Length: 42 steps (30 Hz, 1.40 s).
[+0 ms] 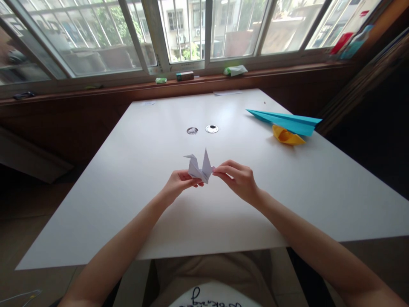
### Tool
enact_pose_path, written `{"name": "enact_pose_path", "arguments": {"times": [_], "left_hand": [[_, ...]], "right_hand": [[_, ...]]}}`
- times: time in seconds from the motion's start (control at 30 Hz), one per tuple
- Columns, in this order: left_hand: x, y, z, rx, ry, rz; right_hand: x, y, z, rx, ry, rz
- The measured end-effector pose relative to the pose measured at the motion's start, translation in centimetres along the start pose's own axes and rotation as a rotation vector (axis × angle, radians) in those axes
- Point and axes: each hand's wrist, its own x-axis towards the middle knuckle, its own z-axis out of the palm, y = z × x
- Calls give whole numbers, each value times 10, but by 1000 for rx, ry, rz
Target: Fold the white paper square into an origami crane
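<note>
A white folded paper crane (pixel 201 170) is held above the table between both hands, its bent head at the left and a pointed part standing up. My left hand (pixel 181 181) pinches it from below on the left side, thumb in front. The fingers of my right hand (pixel 238 175) are pressed together on its right tip. Part of the crane's lower left side is hidden by my left fingers.
On the white table (pixel 121 170), a blue paper plane (pixel 290 121) and a yellow paper boat (pixel 287 136) lie at the right. Two round fittings (pixel 211 128) sit in the tabletop beyond my hands. Small packets and a box (pixel 184 76) stand on the windowsill (pixel 128 87).
</note>
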Motion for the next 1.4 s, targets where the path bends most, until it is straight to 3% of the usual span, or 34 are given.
{"name": "enact_pose_path", "arguments": {"times": [0.13, 0.27, 0.4, 0.53, 0.83, 1.07, 1.27, 1.4], "left_hand": [[1, -3, -1, 110, 89, 195], [-3, -1, -2, 321, 180, 355], [-11, 8, 2, 490, 218, 442], [-13, 10, 5, 494, 233, 445], [-8, 2, 2, 506, 201, 431], [-6, 4, 5, 272, 172, 268], [-6, 13, 7, 140, 119, 267], [-7, 18, 7, 76, 93, 172]], "right_hand": [[5, -4, -1, 119, -5, 217], [9, -6, -5, 373, -103, 496], [14, -4, -11, 673, -250, 757], [19, -2, -16, 785, -352, 876], [21, 0, -19, 777, -433, 898], [15, 2, -19, 674, -402, 789], [12, -1, -16, 621, -385, 664], [12, -1, -15, 591, -363, 633]]}}
